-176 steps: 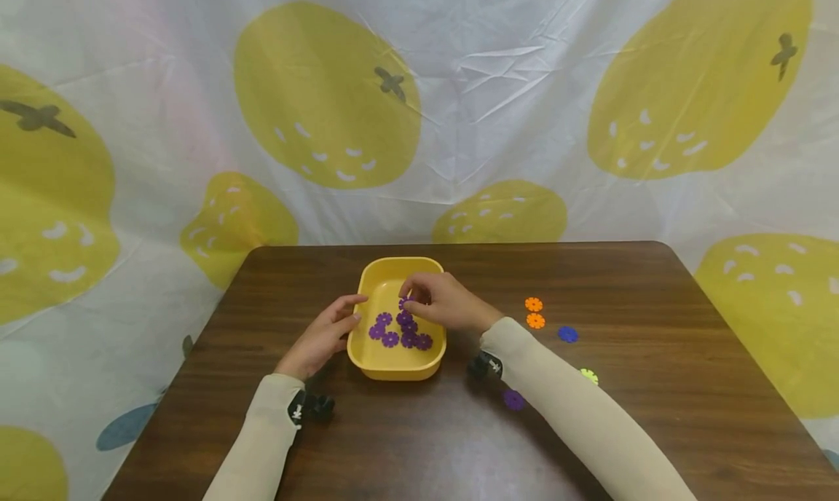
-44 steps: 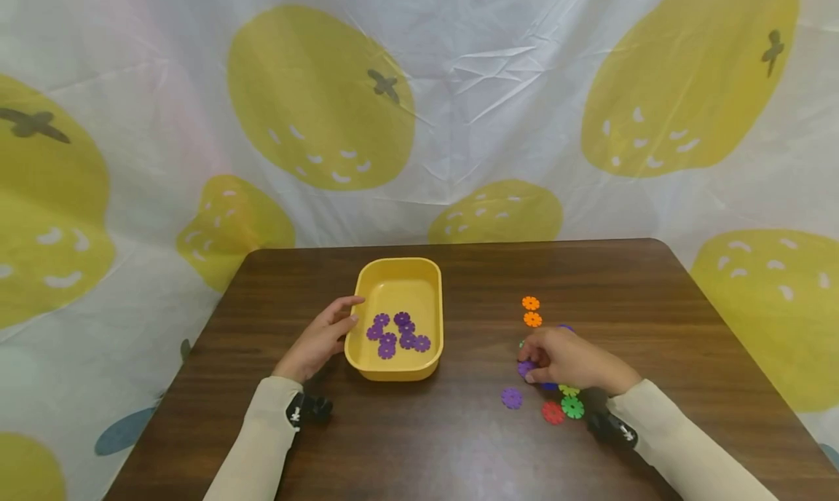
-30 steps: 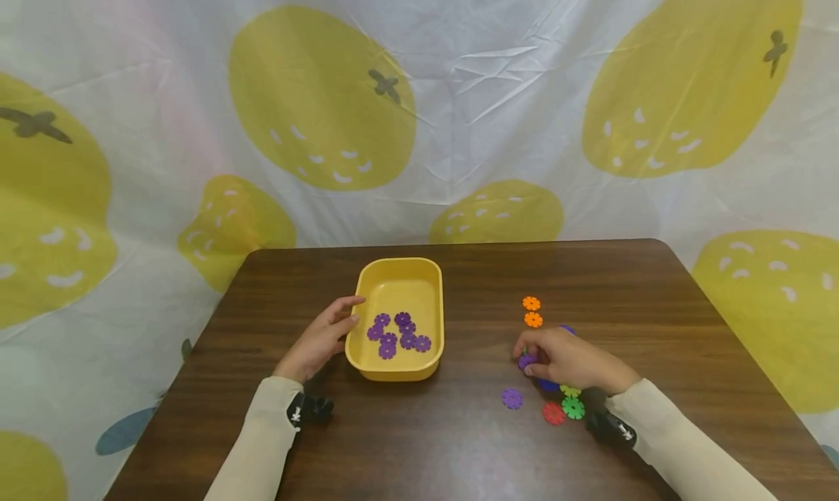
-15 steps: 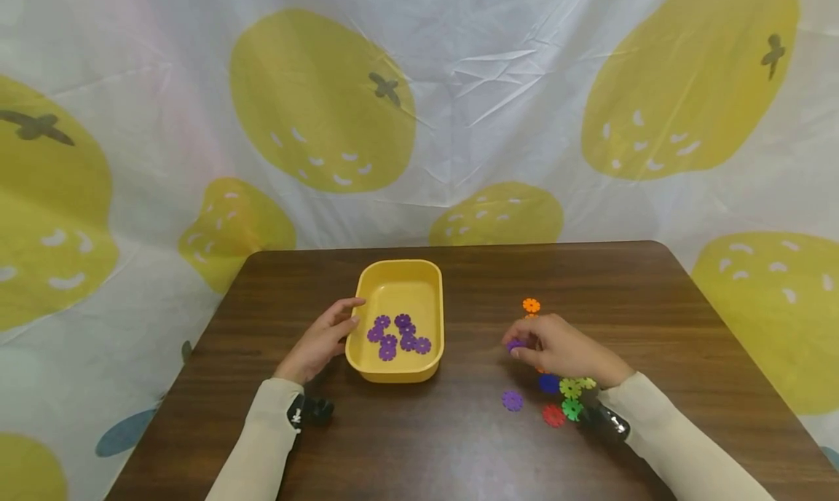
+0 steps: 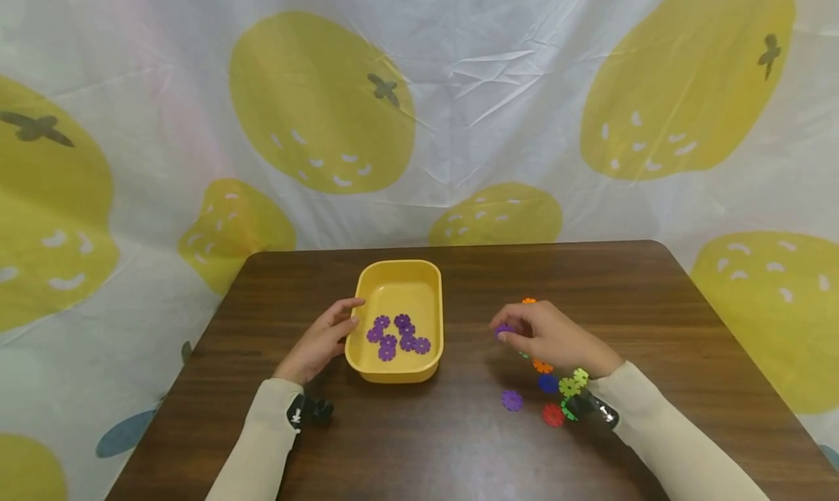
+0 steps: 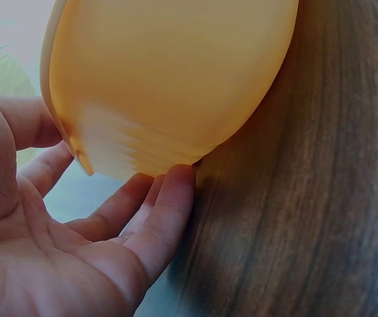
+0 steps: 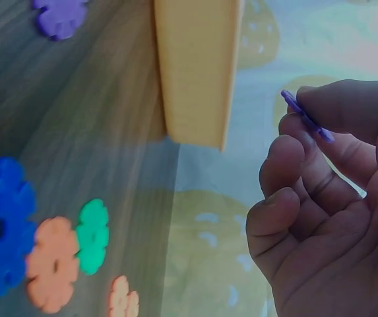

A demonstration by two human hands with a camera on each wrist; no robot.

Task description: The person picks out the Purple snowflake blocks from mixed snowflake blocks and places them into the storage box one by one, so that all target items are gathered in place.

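A yellow plastic basin (image 5: pixel 393 376) stands on the table with several purple snowflake discs (image 5: pixel 387 352) lying on its floor. My left hand (image 5: pixel 317 344) grips the basin's left side, some fingers over the rim and others against the outer wall (image 6: pixel 175 72). To the right of the basin, my right hand (image 5: pixel 557 335) pinches one purple snowflake disc (image 5: pixel 504 330) between thumb and forefinger. In the right wrist view this disc (image 7: pixel 307 117) appears nearly edge-on above the table, the other fingers curled below it.
Another purple disc (image 5: pixel 512 400) lies on the wooden table (image 5: pixel 432 443) in front of the right hand. Around the right wrist are red (image 5: pixel 553 415), blue (image 5: pixel 548 383), orange (image 5: pixel 542 366) and yellow-green (image 5: pixel 569 387) discs. A lemon-print cloth (image 5: pixel 452 137) hangs behind the table.
Since being in the basin earlier, my right hand has reached to the loose discs, picked up a purple snowflake disc, lifted it and moved it leftward and away. The left hand stays on the basin.
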